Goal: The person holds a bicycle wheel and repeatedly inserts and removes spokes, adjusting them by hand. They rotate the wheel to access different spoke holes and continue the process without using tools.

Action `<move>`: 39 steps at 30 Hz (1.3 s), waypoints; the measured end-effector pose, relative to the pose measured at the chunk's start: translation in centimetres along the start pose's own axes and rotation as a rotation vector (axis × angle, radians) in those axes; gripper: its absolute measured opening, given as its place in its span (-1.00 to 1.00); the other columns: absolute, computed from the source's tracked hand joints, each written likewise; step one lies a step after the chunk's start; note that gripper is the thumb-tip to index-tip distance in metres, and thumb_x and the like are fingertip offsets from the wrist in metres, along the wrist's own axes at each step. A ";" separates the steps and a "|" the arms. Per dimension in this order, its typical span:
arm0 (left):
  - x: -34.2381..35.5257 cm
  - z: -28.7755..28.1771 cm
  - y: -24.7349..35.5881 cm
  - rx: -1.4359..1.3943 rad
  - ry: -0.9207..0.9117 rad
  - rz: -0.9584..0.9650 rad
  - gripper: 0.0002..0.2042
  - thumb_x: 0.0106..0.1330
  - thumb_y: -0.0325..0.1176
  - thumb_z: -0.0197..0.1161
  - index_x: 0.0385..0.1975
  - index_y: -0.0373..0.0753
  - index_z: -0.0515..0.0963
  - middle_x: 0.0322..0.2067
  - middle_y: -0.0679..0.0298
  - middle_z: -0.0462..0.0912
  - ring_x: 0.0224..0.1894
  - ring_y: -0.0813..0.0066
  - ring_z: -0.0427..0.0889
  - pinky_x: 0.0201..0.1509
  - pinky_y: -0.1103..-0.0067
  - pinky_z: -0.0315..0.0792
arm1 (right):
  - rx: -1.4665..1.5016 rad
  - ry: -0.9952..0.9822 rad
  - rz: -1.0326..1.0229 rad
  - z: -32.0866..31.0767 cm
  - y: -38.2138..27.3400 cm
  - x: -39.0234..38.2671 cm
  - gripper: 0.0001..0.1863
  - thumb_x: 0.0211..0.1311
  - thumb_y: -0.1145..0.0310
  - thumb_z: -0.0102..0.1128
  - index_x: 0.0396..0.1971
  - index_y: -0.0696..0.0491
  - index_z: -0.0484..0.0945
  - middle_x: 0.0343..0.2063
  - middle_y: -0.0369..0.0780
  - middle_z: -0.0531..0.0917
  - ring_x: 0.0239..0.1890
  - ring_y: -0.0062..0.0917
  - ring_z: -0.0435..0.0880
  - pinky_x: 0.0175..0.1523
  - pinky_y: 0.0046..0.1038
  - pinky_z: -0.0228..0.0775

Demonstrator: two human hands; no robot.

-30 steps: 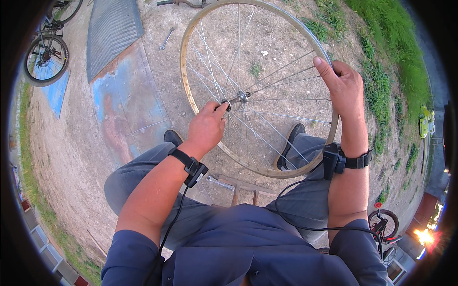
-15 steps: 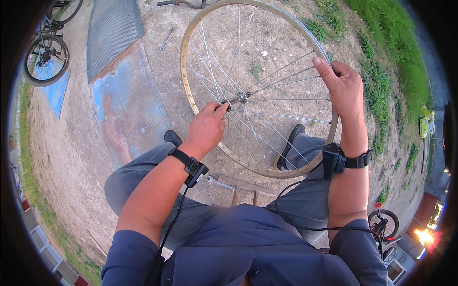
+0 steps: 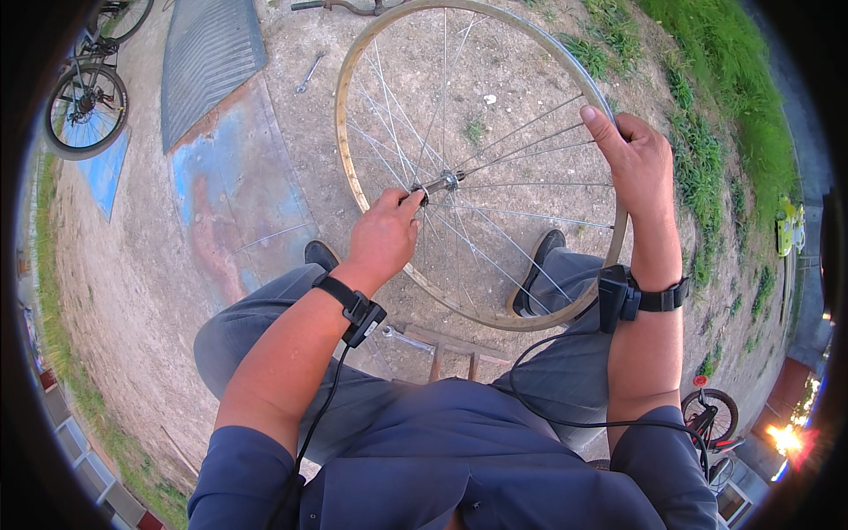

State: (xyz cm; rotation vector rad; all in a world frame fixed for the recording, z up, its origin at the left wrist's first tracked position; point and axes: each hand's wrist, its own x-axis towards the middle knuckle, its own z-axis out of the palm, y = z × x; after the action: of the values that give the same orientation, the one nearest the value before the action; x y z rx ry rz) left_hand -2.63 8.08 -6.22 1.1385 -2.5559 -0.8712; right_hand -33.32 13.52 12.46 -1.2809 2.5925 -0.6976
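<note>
Tyreless bicycle wheel [image 3: 450, 179] held tilted before person, above dirt ground [image 3: 132, 291]. Right grip [image 3: 638, 163] closed round rim [image 3: 342, 106], wheel's right side. Left grip [image 3: 382, 231]: fingers at hub [image 3: 435, 186], wheel's centre; how closed, cannot tell. Probably light, rim stiff, spokes [image 3: 530, 185] bendable; best held by rim, hub.

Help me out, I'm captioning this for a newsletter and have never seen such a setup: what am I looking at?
There is no machine here, only a person's bare hands. A fisheye camera worn on the head looks down, so straight edges bend. The right hand holds the rim of a tyreless spoked wheel; the left hand touches one end of its hub, its exact grip hidden. A wrench lies on the ground beyond, another wrench between the legs.
</note>
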 end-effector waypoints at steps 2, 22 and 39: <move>0.0 0.0 0.0 -0.006 -0.005 0.000 -0.58 0.37 -0.38 0.34 0.24 -0.14 0.58 0.06 0.15 0.56 0.01 0.08 0.69 0.04 0.27 0.63 | -0.005 0.005 0.003 0.0 0.0 0.0 -0.22 0.24 -0.35 0.39 -0.68 0.17 0.53 -0.73 -0.25 0.44 -0.60 -0.52 0.40 -0.45 -0.35 0.27; 0.1 0.2 -0.2 -0.005 0.008 0.003 -0.58 0.36 -0.39 0.34 0.23 -0.14 0.58 0.05 0.14 0.56 -0.01 0.07 0.69 0.03 0.26 0.62 | -0.011 -0.004 0.007 0.1 0.1 0.1 -0.20 0.24 -0.38 0.36 -0.68 0.17 0.51 -0.74 -0.24 0.42 -0.60 -0.50 0.39 -0.45 -0.33 0.26; 0.2 0.0 0.0 -0.029 0.002 -0.012 -0.56 0.32 -0.44 0.38 0.23 -0.19 0.58 0.06 0.12 0.58 0.02 0.04 0.67 0.06 0.28 0.60 | 0.003 -0.001 0.012 0.1 0.2 0.1 -0.21 0.24 -0.36 0.38 -0.69 0.17 0.49 -0.74 -0.25 0.40 -0.61 -0.51 0.37 -0.45 -0.34 0.25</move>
State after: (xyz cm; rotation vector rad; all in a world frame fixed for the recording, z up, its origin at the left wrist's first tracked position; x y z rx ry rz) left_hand -2.82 7.92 -6.26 1.1467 -2.5289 -0.9062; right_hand -33.50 13.48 12.30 -1.2633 2.5950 -0.6985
